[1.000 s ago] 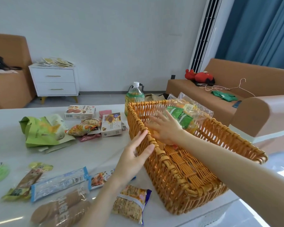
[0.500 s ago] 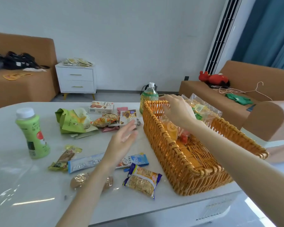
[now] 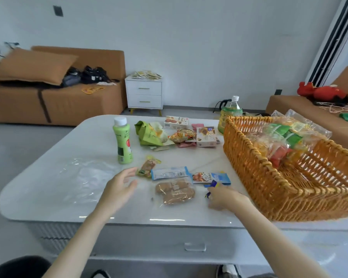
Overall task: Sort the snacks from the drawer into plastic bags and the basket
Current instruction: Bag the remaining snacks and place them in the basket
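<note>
While snacks (image 3: 174,190) litter the white table (image 3: 48,187), a tan sofa (image 3: 72,101) stands behind.

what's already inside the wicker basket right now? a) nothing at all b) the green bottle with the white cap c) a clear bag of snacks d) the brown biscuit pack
C: a clear bag of snacks lies inside the wicker basket, while the green bottle and the brown biscuit pack sit out on the table, where the right hand curls over a purple-edged packet.
</note>
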The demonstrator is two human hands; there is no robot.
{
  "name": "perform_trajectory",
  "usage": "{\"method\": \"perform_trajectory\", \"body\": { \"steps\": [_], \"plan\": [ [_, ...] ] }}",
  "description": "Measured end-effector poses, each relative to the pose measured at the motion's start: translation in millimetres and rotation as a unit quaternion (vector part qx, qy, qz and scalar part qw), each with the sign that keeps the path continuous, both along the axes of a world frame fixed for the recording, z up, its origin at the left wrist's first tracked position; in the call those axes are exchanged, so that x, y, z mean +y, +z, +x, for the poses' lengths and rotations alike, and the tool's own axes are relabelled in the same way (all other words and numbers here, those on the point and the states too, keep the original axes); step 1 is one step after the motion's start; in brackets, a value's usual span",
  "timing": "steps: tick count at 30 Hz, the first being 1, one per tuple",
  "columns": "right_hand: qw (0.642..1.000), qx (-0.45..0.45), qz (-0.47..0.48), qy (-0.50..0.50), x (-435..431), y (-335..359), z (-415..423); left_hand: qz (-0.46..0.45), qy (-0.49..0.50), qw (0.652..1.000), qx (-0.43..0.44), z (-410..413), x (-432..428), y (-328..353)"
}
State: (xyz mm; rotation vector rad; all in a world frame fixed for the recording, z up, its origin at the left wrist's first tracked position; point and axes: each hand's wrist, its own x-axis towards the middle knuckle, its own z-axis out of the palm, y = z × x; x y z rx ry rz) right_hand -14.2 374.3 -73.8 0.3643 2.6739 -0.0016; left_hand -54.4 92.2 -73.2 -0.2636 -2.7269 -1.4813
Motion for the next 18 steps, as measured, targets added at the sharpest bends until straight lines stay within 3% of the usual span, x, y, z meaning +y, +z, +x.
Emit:
{"method": "perform_trajectory", "body": {
  "steps": [2, 4, 9, 11, 13, 15, 17, 18],
  "plan": [
    [0.994, 0.058, 0.093, 0.013, -9.3, -19.5, -1.4, -0.067, 0.004, 0.998, 0.012, 1.2, -15.3, -5.9],
    [0.982, 0.14, 0.124, 0.031, -17.1, -28.9, -3.9, -0.1, 0.003, 0.995, 0.011, 0.0, -26.0, -9.2],
    [0.979, 0.203, 0.024, -0.023, -28.2, -25.5, -17.6, -0.146, -0.009, 0.989, 0.011, -8.0, -32.5, -15.3],
    [0.965, 0.26, 0.039, 0.0, -28.9, -12.5, -25.0, -0.157, -0.018, 0.987, 0.021, -14.8, -27.1, -15.3],
    [0.95, 0.308, -0.026, 0.03, -33.0, 2.3, -39.7, -0.149, -0.019, 0.988, 0.032, -28.1, -17.7, -13.3],
    [0.945, 0.291, -0.135, 0.069, -42.6, 9.1, -54.3, -0.139, -0.01, 0.989, 0.045, -45.4, -5.9, -9.9],
    [0.957, 0.159, -0.218, 0.103, -57.8, 5.8, -60.3, -0.123, -0.004, 0.991, 0.05, -60.7, 5.3, -7.4],
    [0.967, 0.076, -0.212, 0.121, -64.2, -1.5, -61.6, -0.116, -0.004, 0.992, 0.049, -67.8, 10.0, -7.4]
  ]
}}
